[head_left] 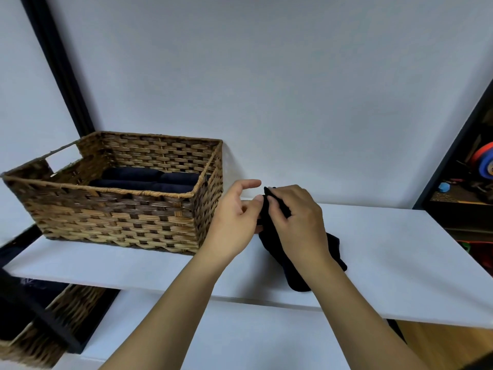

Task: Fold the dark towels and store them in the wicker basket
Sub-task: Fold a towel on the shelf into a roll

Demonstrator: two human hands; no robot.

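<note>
Our bare forearms reach up to where our right hand [296, 214] and left hand [237, 220] pinch the crumpled black cloth towel [277, 252] on the white desk [386, 252], likely seeking a corner to fold, right of the brown wicker basket [120, 209] holding folded dark towels [149, 180].

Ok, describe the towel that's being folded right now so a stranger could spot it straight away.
Find the white shelf, with the wicker basket on its left end. Right of the basket, both hands hold a black towel whose lower part trails on the shelf. Unlike the folded dark towels inside the basket, it is loose, crumpled and outside.
</note>
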